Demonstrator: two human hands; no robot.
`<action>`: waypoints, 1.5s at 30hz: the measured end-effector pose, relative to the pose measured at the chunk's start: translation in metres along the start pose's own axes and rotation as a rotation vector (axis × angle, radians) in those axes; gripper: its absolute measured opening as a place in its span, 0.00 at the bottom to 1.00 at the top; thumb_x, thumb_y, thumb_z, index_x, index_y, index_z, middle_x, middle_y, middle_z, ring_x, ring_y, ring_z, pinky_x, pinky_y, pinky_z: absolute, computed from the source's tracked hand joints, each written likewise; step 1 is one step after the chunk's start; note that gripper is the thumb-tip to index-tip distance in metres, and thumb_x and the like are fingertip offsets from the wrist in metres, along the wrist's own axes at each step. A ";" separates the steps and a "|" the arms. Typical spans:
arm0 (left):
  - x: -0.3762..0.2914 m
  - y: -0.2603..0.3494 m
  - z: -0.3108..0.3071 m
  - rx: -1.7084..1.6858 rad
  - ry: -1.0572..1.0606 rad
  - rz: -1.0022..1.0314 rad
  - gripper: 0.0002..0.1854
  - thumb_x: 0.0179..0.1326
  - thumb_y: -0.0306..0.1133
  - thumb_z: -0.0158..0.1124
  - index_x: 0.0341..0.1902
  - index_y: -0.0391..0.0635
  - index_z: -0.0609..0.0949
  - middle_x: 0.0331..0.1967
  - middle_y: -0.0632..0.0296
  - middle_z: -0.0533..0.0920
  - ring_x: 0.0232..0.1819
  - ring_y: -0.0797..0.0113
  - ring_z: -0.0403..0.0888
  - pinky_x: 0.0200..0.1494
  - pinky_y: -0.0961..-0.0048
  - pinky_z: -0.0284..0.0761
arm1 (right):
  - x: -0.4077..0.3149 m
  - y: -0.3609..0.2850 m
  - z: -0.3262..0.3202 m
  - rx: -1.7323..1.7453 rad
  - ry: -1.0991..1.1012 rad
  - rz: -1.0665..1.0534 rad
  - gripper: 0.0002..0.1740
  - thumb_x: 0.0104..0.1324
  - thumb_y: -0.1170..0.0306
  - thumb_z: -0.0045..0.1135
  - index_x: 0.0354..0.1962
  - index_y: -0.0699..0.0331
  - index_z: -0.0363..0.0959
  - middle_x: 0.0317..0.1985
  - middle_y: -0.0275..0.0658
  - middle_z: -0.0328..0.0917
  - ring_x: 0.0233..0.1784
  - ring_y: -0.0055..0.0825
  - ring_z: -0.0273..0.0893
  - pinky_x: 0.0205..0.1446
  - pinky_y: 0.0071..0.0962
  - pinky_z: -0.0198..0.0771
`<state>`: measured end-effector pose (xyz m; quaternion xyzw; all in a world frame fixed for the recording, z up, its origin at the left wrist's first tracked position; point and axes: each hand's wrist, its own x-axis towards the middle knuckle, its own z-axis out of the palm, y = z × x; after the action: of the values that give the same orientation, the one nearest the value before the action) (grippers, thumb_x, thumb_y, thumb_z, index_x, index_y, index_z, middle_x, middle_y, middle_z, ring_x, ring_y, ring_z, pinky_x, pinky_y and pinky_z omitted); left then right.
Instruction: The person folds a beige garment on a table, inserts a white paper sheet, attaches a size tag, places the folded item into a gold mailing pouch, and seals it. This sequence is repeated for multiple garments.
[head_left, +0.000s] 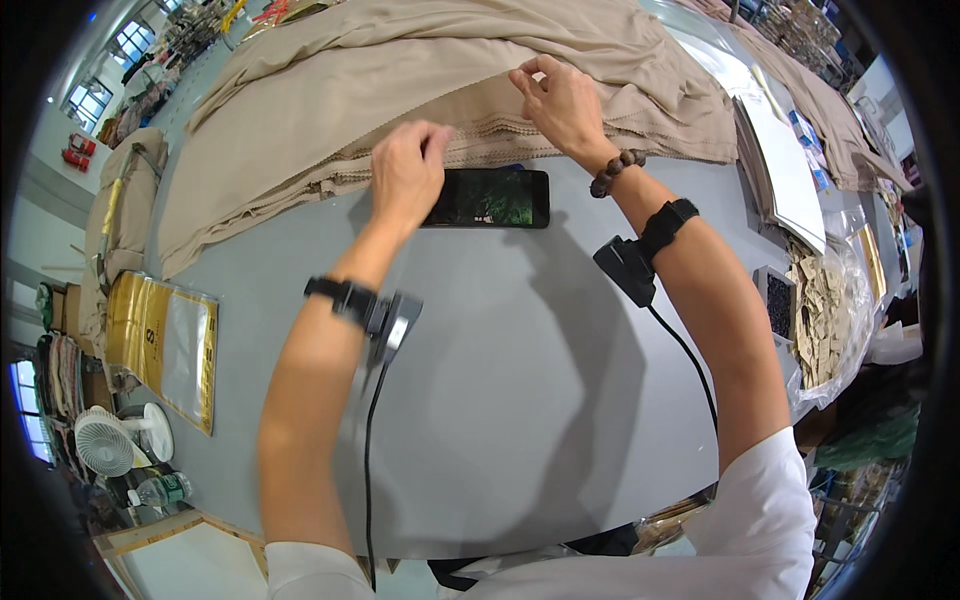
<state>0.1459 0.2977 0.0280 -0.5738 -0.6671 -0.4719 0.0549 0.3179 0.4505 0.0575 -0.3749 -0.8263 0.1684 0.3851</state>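
A stack of beige fabric pieces (337, 90) with zigzag-cut edges spreads over the far part of the table. My right hand (566, 105), a beaded bracelet at its wrist, pinches the edge of the top layer and holds it raised, so the layers beneath show. My left hand (407, 172) is curled and slightly blurred in front of the stack, covering the left end of a black smartphone (495, 199). Whether cloth lies between its fingers is hidden. The phone rests screen up against the near edge of the stack, its screen lit with a dark green picture.
Gold-and-clear plastic packaging bags (180, 345) lie at the left. On the right are white boards (784, 176), a small box of black pieces (778, 304) and a plastic bag of brown paper tags (817, 322). A white fan (105, 442) and bottle (161, 489) stand lower left. Cables trail from both forearm devices.
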 end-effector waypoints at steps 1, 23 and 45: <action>0.013 -0.010 0.010 0.058 0.044 -0.006 0.12 0.68 0.38 0.69 0.38 0.40 0.89 0.31 0.50 0.88 0.36 0.44 0.85 0.44 0.52 0.79 | -0.001 -0.001 0.003 0.093 -0.012 0.016 0.17 0.77 0.59 0.59 0.47 0.65 0.80 0.30 0.41 0.89 0.27 0.31 0.86 0.38 0.35 0.78; 0.025 0.007 -0.001 -1.276 0.019 -0.805 0.34 0.74 0.57 0.63 0.62 0.33 0.73 0.47 0.50 0.84 0.43 0.61 0.85 0.41 0.69 0.83 | -0.019 -0.005 0.013 0.151 0.193 -0.645 0.23 0.66 0.78 0.53 0.59 0.58 0.77 0.32 0.46 0.84 0.37 0.49 0.82 0.44 0.45 0.78; 0.002 -0.071 -0.163 -0.822 0.270 -0.931 0.24 0.78 0.39 0.60 0.65 0.32 0.73 0.61 0.50 0.80 0.58 0.56 0.82 0.60 0.58 0.81 | -0.109 0.086 -0.220 -0.226 -0.457 -0.225 0.14 0.66 0.76 0.63 0.49 0.62 0.86 0.34 0.51 0.86 0.35 0.45 0.86 0.41 0.34 0.81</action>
<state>0.0106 0.1933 0.0784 -0.1334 -0.5982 -0.7321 -0.2973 0.5740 0.4235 0.0954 -0.2739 -0.9416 0.1116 0.1608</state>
